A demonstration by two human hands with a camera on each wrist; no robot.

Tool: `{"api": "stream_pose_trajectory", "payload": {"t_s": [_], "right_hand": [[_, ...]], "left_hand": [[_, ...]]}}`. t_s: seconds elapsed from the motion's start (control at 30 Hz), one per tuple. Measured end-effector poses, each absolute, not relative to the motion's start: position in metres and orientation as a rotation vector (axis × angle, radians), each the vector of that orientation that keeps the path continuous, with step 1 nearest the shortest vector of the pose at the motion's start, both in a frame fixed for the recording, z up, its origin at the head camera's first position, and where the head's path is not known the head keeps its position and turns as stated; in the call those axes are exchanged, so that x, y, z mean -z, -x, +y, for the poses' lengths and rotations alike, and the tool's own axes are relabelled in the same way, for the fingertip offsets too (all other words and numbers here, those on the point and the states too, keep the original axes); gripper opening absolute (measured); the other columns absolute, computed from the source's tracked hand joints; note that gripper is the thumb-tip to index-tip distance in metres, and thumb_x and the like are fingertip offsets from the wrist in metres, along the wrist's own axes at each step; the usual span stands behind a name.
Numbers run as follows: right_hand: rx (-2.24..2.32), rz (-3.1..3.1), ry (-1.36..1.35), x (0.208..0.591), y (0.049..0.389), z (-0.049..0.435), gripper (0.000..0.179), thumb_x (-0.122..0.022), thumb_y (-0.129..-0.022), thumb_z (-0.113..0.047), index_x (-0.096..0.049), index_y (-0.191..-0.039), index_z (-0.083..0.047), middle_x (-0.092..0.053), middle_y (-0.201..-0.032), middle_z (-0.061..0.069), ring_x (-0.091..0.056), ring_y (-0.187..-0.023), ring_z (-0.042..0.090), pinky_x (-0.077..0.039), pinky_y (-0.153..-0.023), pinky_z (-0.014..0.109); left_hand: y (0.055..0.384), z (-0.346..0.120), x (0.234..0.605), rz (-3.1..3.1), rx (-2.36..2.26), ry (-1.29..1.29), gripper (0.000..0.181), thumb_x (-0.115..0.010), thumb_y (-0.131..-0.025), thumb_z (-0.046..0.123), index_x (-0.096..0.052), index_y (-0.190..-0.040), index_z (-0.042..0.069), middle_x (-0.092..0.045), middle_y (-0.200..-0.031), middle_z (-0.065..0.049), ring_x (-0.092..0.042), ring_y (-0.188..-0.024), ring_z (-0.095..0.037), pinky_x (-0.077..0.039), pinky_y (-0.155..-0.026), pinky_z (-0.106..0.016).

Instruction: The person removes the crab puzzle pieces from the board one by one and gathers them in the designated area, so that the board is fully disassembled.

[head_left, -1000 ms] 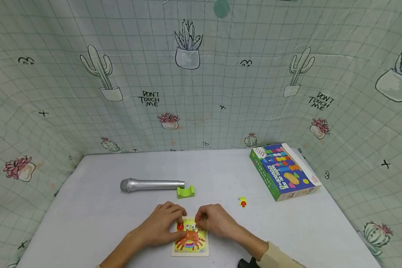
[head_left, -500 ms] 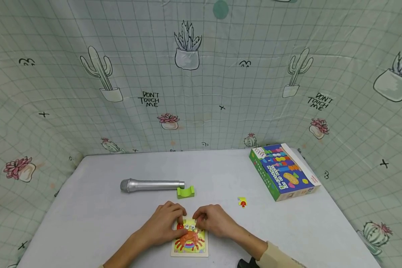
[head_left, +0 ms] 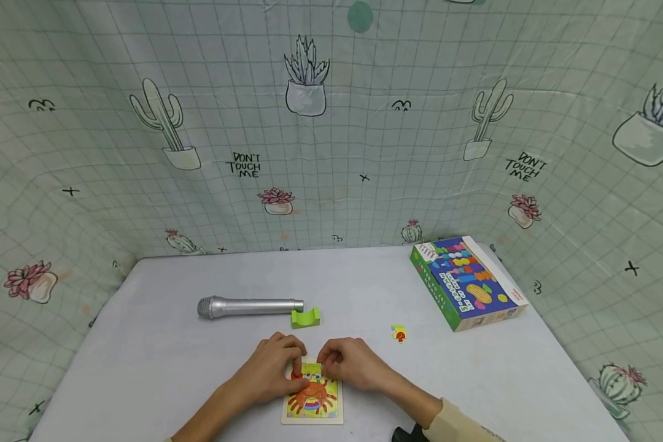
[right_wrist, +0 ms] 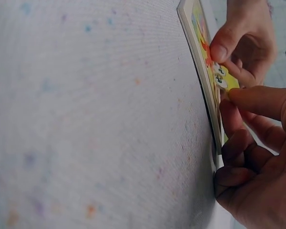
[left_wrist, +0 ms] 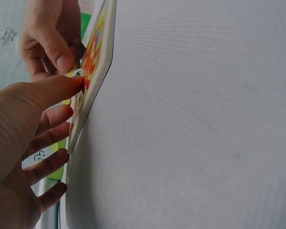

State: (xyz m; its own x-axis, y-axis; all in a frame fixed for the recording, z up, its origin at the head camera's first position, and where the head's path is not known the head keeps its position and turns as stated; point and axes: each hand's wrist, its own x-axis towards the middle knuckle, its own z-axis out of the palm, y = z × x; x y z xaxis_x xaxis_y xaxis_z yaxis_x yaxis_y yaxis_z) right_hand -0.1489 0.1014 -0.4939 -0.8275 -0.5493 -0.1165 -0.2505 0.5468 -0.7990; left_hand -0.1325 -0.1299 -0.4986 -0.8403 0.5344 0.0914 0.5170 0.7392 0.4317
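Observation:
A square crab jigsaw puzzle (head_left: 312, 400) in a pale frame lies on the table in front of me. My left hand (head_left: 267, 372) is at its upper left, the thumb pressing on the crab picture. In the left wrist view, the other fingers (left_wrist: 46, 165) spread along the frame's edge. At the upper right, my right hand (head_left: 353, 363) pinches a yellow puzzle piece with cartoon eyes (right_wrist: 220, 76) between thumb and forefinger, over the puzzle's top part. The fingertips partly hide this piece. A loose red and yellow puzzle piece (head_left: 399, 333) lies to the right.
Beyond the hands are a silver microphone (head_left: 251, 306) and a green curved block (head_left: 306, 317) by its end. A colourful box (head_left: 467, 282) sits at the table's back right. Near the right sleeve (head_left: 458, 422), a black object (head_left: 409, 434) shows at the bottom edge.
The right hand has shifted slightly left with the eye piece, which has moved down and left against the puzzle. The left thumb has edged right on the crab picture.

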Motion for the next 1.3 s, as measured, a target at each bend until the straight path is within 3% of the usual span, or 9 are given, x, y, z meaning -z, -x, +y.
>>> {"api": "stream_pose_trajectory", "payload": {"t_s": [0.4,0.97,1.3], "right_hand": [[1.196,2.401,0.684,0.4932,0.1490,0.1034,0.014,-0.070,-0.084,-0.007,-0.071,-0.092,-0.018,-0.064,-0.076,-0.011,-0.057,-0.070,0.003,-0.046,-0.066,0.022],[1.208,2.359,0.805,0.4942,0.1470,0.1037,0.014,-0.070,-0.088,-0.005,-0.070,-0.093,-0.019,-0.067,-0.080,-0.011,-0.058,-0.072,-0.001,-0.048,-0.069,0.019],[1.201,2.396,0.836,0.4934,0.1434,0.1033,0.014,-0.071,-0.088,-0.006,-0.071,-0.092,-0.019,-0.062,-0.078,-0.014,-0.052,-0.068,-0.001,-0.045,-0.063,0.018]], "left_hand": [[0.1328,-0.1282,0.4980,2.928,-0.657,-0.862,0.029,-0.081,-0.077,0.049,-0.058,-0.080,0.032,-0.061,-0.107,0.014,-0.052,-0.103,-0.012,-0.044,-0.087,-0.044],[0.1320,-0.1284,0.4982,2.948,-0.673,-0.808,0.030,-0.082,-0.073,0.049,-0.058,-0.077,0.033,-0.053,-0.110,0.012,-0.048,-0.106,-0.016,-0.042,-0.089,-0.049],[0.1320,-0.1236,0.4917,2.931,-0.640,-0.716,0.029,-0.082,-0.070,0.048,-0.058,-0.074,0.031,-0.053,-0.112,0.007,-0.048,-0.107,-0.021,-0.042,-0.087,-0.052]]}}
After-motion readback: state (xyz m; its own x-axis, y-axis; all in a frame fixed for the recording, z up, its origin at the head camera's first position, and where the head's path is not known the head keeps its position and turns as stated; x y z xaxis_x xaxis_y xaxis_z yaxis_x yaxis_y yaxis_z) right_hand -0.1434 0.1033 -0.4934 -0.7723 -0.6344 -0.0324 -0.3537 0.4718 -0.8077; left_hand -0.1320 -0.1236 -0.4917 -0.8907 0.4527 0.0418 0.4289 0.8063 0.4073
